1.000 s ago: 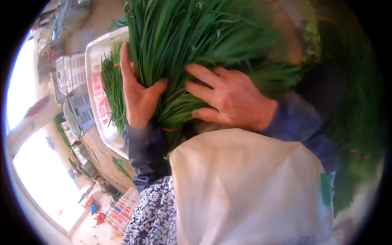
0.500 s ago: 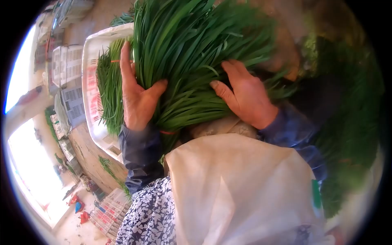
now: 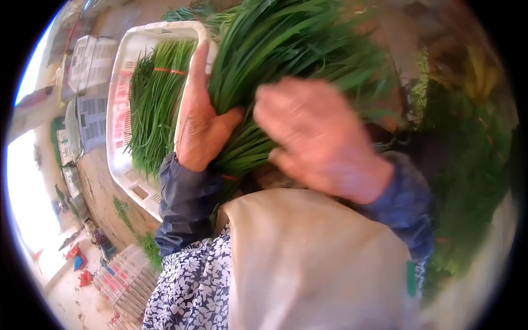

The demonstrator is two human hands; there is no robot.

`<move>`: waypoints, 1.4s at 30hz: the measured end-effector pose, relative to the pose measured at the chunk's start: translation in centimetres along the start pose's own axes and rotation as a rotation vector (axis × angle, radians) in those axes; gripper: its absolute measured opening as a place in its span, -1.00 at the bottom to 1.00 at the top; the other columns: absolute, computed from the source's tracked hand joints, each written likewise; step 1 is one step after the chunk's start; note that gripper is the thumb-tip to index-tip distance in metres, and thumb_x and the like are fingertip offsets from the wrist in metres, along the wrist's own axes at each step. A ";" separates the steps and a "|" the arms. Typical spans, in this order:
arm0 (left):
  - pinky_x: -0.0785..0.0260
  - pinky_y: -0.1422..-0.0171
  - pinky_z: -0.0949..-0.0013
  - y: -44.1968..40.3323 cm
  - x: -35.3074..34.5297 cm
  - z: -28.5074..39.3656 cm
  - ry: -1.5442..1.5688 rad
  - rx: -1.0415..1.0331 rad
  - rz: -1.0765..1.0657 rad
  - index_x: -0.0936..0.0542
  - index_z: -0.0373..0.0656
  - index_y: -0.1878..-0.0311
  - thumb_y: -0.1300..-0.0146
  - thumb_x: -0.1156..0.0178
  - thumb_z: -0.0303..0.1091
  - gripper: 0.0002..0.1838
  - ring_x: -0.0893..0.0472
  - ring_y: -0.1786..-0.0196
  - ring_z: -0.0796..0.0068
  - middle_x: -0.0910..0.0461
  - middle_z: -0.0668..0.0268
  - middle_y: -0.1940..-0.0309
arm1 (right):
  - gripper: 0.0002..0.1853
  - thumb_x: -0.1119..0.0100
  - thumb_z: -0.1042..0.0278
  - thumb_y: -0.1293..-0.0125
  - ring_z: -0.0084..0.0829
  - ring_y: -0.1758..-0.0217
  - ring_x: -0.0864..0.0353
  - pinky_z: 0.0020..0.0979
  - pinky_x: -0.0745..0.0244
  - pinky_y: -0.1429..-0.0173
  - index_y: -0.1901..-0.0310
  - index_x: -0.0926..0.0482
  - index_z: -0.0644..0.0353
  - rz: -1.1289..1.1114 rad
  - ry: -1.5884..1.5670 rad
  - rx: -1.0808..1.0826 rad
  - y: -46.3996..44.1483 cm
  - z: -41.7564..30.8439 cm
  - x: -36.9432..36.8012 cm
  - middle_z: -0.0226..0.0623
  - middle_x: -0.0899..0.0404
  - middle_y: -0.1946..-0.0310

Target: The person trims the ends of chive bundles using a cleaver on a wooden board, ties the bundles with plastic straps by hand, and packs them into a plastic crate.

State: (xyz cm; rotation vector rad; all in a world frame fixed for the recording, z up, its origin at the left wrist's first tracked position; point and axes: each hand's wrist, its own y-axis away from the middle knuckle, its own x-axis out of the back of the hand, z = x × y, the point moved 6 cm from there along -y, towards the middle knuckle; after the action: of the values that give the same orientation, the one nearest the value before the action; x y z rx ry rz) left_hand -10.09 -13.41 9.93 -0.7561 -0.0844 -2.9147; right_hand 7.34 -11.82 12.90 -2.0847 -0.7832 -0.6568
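A large loose bundle of garlic chives point(image 3: 275, 49) spreads in front of me, its long green leaves fanning up and right. My left hand point(image 3: 201, 124) holds its left side, thumb across the leaves and fingers straight along the outer edge. Blurred by motion, my right hand point(image 3: 319, 132) hovers over the leaves, thumb apart from the fingers and nothing visible in it. A red band point(image 3: 231, 177) shows near the lower end of the bundle. Left of it, a banded bunch of chives point(image 3: 157, 104) lies in a white plastic basket point(image 3: 115, 148).
More chives point(image 3: 214, 19) lie behind the basket. A dark green heap point(image 3: 467, 181) is at my right. Crates point(image 3: 91, 63) stand at the far left, with stacked white crates point(image 3: 124, 280) at lower left. A pale apron point(image 3: 319, 247) covers my lap.
My right hand has lifted off the leaves and swung left and toward the camera. My left hand stays at the bundle's side. The view has shifted, showing more of the basket.
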 end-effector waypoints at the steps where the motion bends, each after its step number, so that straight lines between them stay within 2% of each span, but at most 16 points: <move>1: -0.23 -0.39 0.28 0.1 0.3 -0.4 0.183 0.055 0.015 0.06 -0.29 -0.51 0.07 -0.15 -0.73 0.00 -0.43 -0.28 0.20 -0.40 -0.05 -0.22 | -0.55 -0.26 0.28 0.06 -0.14 -0.09 -0.48 -0.07 -0.34 -0.22 0.06 -0.57 0.23 -0.109 0.026 0.014 1.1 -0.1 -2.7 -0.14 -0.52 -0.02; 4: -0.23 -0.39 0.28 0.3 1.0 -0.5 -0.039 0.024 0.057 0.03 -0.30 -0.50 0.07 -0.16 -0.72 -0.01 -0.44 -0.27 0.20 -0.43 -0.04 -0.20 | -0.66 -0.16 0.33 -0.07 -0.17 -0.06 -0.49 -0.07 -0.34 -0.21 0.09 -0.58 0.22 -0.051 0.056 0.006 3.7 -0.3 -4.1 -0.18 -0.54 0.00; 8: -0.22 -0.40 0.28 0.2 0.4 0.1 0.015 0.022 0.031 0.02 -0.30 -0.50 0.07 -0.15 -0.73 -0.02 -0.42 -0.28 0.22 -0.40 -0.04 -0.22 | -0.67 -0.22 0.36 -0.02 -0.21 -0.02 -0.51 -0.15 -0.38 -0.17 0.12 -0.58 0.20 -0.018 0.010 -0.046 4.3 -0.4 -3.2 -0.20 -0.55 0.03; 11: -0.21 -0.41 0.26 0.2 0.1 0.3 -0.026 0.007 -0.002 -0.01 -0.30 -0.49 0.08 -0.19 -0.69 -0.02 -0.40 -0.32 0.13 -0.36 -0.08 -0.25 | -0.63 -0.27 0.44 -0.04 -0.15 0.13 -0.60 -0.20 -0.50 0.01 0.05 -0.55 0.20 0.029 -0.245 -0.128 4.4 0.2 -2.4 -0.16 -0.62 0.18; 13: -0.21 -0.41 0.22 0.1 0.0 0.7 -0.240 0.005 0.019 -0.05 -0.31 -0.47 0.10 -0.23 -0.65 -0.02 -0.37 -0.34 0.02 -0.33 -0.12 -0.28 | -0.66 -0.20 0.60 -0.22 -0.27 0.28 -0.66 -0.36 -0.56 0.14 -0.05 -0.48 0.30 -0.043 -0.449 -0.553 5.0 2.8 -3.4 -0.11 -0.64 0.24; 16: -0.19 -0.43 0.17 0.2 0.0 0.9 -0.324 0.004 0.046 -0.08 -0.32 -0.45 0.14 -0.28 -0.61 -0.02 -0.33 -0.35 -0.10 -0.29 -0.16 -0.30 | -0.64 -0.16 0.61 -0.26 -0.36 0.39 -0.65 -0.43 -0.54 0.26 -0.10 -0.45 0.25 0.132 -0.468 -0.619 4.5 3.7 -3.6 -0.16 -0.64 0.38; 18: -0.21 -0.41 0.18 0.2 -0.1 0.9 -0.324 -0.003 0.046 -0.08 -0.30 -0.46 0.13 -0.28 -0.62 -0.01 -0.36 -0.32 -0.08 -0.33 -0.14 -0.27 | -0.67 -0.23 0.55 -0.23 -0.27 0.38 -0.67 -0.39 -0.54 0.26 -0.04 -0.50 0.21 0.115 -0.449 -0.593 3.5 3.9 -3.7 -0.13 -0.64 0.38; 20: -0.25 -0.38 0.21 0.1 -0.4 1.0 -0.319 -0.034 0.033 -0.06 -0.29 -0.47 0.12 -0.26 -0.64 -0.01 -0.41 -0.30 -0.03 -0.37 -0.12 -0.24 | -0.72 -0.28 0.51 -0.18 -0.16 0.37 -0.67 -0.35 -0.54 0.30 0.05 -0.56 0.19 0.029 -0.281 -0.407 2.5 3.7 -4.5 -0.12 -0.64 0.36; 21: -0.28 -0.35 0.23 0.1 -0.3 0.5 -0.188 0.011 0.039 -0.03 -0.27 -0.49 0.09 -0.24 -0.66 0.00 -0.45 -0.26 0.05 -0.41 -0.08 -0.20 | -0.77 -0.31 0.47 -0.14 -0.10 0.37 -0.63 -0.29 -0.53 0.33 0.14 -0.59 0.18 0.104 -0.274 -0.382 2.3 3.9 -4.8 -0.14 -0.61 0.39; 23: -0.35 -0.27 0.30 0.0 -0.1 0.8 -0.026 0.036 0.057 0.09 -0.21 -0.53 0.01 -0.15 -0.74 0.01 -0.53 -0.16 0.27 -0.51 0.05 -0.10 | -0.78 -0.30 0.47 -0.14 -0.11 0.40 -0.63 -0.27 -0.53 0.33 0.15 -0.59 0.17 0.111 -0.222 -0.371 2.4 3.6 -5.0 -0.14 -0.60 0.43; 26: -0.34 -0.29 0.29 0.0 0.4 0.1 0.029 0.075 0.058 0.15 -0.18 -0.54 0.00 -0.13 -0.77 0.04 -0.51 -0.18 0.28 -0.50 0.06 -0.13 | -0.75 -0.30 0.45 -0.10 -0.15 0.43 -0.61 -0.27 -0.51 0.36 0.14 -0.60 0.17 0.121 -0.156 -0.355 2.5 3.0 -4.9 -0.20 -0.57 0.44; 28: -0.34 -0.29 0.31 -0.1 -0.5 0.8 0.166 0.073 0.053 0.18 -0.15 -0.55 -0.01 -0.13 -0.77 0.06 -0.51 -0.18 0.28 -0.48 0.07 -0.16 | -0.68 -0.30 0.41 -0.06 -0.19 0.35 -0.61 -0.32 -0.49 0.33 0.10 -0.59 0.21 0.093 0.103 -0.168 1.5 1.5 -3.1 -0.23 -0.59 0.30; 29: -0.33 -0.29 0.31 -0.1 -0.7 0.9 0.262 0.108 0.070 0.19 -0.14 -0.55 -0.01 -0.13 -0.76 0.06 -0.50 -0.18 0.29 -0.47 0.07 -0.18 | -0.56 -0.31 0.27 -0.03 -0.16 0.10 -0.56 -0.28 -0.46 0.11 0.03 -0.55 0.25 0.107 0.087 -0.042 0.7 1.3 -2.6 -0.18 -0.54 0.10; 33: -0.30 -0.33 0.31 -0.3 1.3 -0.8 0.270 0.152 0.106 0.14 -0.13 -0.55 0.01 -0.12 -0.76 0.05 -0.47 -0.20 0.30 -0.39 0.08 -0.26 | -0.40 -0.33 0.09 0.00 -0.10 -0.17 -0.38 -0.18 -0.28 -0.16 -0.04 -0.49 0.32 -0.075 0.031 -0.251 0.5 4.1 -5.1 -0.09 -0.43 -0.08; 38: -0.28 -0.35 0.32 -0.3 1.7 -1.0 0.513 0.178 0.133 0.10 -0.17 -0.55 0.02 -0.09 -0.75 0.02 -0.44 -0.24 0.29 -0.35 0.09 -0.29 | -0.38 -0.29 0.09 -0.08 -0.09 -0.18 -0.39 -0.18 -0.30 -0.20 -0.11 -0.46 0.33 -0.164 -0.075 -0.352 3.2 3.4 -4.8 -0.10 -0.41 -0.15; 42: -0.28 -0.36 0.30 -0.5 1.3 -0.9 0.482 0.168 0.079 0.11 -0.18 -0.55 0.01 -0.07 -0.76 0.01 -0.44 -0.25 0.27 -0.34 0.07 -0.30 | -0.40 -0.20 0.09 -0.17 -0.05 -0.25 -0.36 -0.13 -0.26 -0.27 -0.16 -0.43 0.33 -0.083 -0.100 -0.307 5.2 3.2 -4.4 -0.04 -0.37 -0.22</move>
State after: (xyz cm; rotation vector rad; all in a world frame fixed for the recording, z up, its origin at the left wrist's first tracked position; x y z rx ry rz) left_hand -11.77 -13.18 9.75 -0.0224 -0.2380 -2.8756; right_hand 8.66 -13.06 5.62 -2.3885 -0.8731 -0.7618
